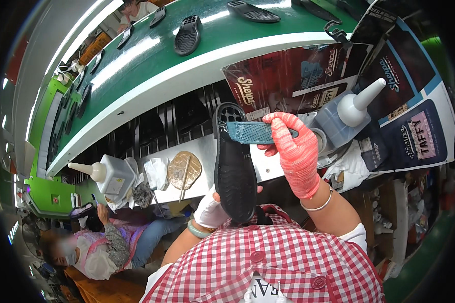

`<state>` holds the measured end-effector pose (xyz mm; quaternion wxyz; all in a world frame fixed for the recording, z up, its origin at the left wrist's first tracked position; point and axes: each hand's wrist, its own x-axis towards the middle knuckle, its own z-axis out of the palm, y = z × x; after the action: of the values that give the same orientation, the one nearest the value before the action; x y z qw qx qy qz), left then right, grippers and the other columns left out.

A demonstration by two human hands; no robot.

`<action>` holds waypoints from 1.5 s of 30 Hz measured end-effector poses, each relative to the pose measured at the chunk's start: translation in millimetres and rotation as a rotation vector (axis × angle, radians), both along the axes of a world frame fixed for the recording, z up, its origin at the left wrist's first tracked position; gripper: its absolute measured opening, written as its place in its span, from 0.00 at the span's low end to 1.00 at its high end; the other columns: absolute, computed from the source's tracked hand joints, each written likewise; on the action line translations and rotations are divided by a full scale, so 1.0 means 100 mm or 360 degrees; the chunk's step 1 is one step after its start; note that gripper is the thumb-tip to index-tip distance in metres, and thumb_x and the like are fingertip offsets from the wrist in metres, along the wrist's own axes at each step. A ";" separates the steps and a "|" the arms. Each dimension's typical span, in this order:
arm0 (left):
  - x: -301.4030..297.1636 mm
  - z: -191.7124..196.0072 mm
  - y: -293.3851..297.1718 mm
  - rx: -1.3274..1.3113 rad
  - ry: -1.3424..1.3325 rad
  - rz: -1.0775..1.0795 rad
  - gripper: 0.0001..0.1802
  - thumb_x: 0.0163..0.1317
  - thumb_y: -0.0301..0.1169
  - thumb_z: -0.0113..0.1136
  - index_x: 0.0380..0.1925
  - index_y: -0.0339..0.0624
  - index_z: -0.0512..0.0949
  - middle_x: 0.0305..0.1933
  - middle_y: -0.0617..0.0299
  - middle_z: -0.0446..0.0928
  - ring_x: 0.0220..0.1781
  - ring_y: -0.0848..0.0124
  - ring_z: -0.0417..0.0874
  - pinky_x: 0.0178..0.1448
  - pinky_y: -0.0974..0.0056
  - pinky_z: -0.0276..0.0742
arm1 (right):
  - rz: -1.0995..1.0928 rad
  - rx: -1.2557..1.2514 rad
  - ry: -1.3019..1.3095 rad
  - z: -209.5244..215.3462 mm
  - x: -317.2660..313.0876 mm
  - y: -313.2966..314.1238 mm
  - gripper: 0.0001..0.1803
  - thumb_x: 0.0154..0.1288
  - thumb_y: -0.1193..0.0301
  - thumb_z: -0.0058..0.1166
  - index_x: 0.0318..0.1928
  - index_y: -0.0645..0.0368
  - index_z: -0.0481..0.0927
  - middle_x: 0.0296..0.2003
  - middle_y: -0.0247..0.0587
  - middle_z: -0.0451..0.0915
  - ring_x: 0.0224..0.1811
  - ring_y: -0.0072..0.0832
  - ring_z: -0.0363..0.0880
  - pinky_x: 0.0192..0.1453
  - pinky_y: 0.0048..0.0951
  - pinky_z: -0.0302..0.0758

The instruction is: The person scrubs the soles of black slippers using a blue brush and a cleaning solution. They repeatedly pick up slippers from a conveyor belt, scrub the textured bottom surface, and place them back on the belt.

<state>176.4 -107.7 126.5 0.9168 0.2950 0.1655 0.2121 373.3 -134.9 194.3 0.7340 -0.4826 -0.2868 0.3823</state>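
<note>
Both hands grip: the left hand (211, 212), in a white glove, is clenched around the heel of a black shoe sole (233, 166), holding it upright against the chest, its ribbed tread facing up. Above it, the right hand (297, 151), in a knobbly pink glove, grasps a flat blue strip (253, 132) with a dotted texture, laid across the sole's perforated toe end. Just beside this hand stands a squat grey bottle (338, 118) with a white cone nozzle, on the metal table (207, 149).
</note>
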 end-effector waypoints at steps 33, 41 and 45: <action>0.04 -0.21 0.09 -0.0397 -0.0019 0.0309 0.39 0.65 0.63 0.32 0.63 0.43 0.61 0.61 0.52 0.66 0.61 0.61 0.69 0.66 0.55 0.64 | 0.0803 -0.0489 -0.0148 -0.10 -0.25 -0.51 0.10 0.67 0.71 0.48 0.42 0.65 0.78 0.33 0.39 0.79 0.32 0.19 0.79 0.34 0.20 0.79; -0.05 -0.35 0.10 -0.0765 -0.0292 0.0112 0.35 0.66 0.59 0.33 0.59 0.43 0.65 0.58 0.50 0.70 0.58 0.56 0.73 0.63 0.50 0.68 | 0.1261 -0.0528 -0.0417 0.05 -0.15 -0.28 0.14 0.67 0.66 0.46 0.45 0.64 0.77 0.29 0.38 0.79 0.25 0.20 0.78 0.26 0.18 0.73; -0.12 -0.36 0.13 -0.0845 -0.0268 -0.0043 0.30 0.69 0.55 0.33 0.53 0.43 0.69 0.49 0.49 0.76 0.49 0.56 0.78 0.54 0.52 0.74 | 0.1466 -0.0808 -0.0306 0.15 -0.17 -0.09 0.16 0.67 0.63 0.46 0.46 0.62 0.76 0.26 0.37 0.79 0.22 0.17 0.77 0.22 0.17 0.69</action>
<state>164.5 -94.3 90.4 0.9753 0.0280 0.1347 0.1728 355.9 -143.9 209.0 0.3208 -0.5020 -0.4333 0.6763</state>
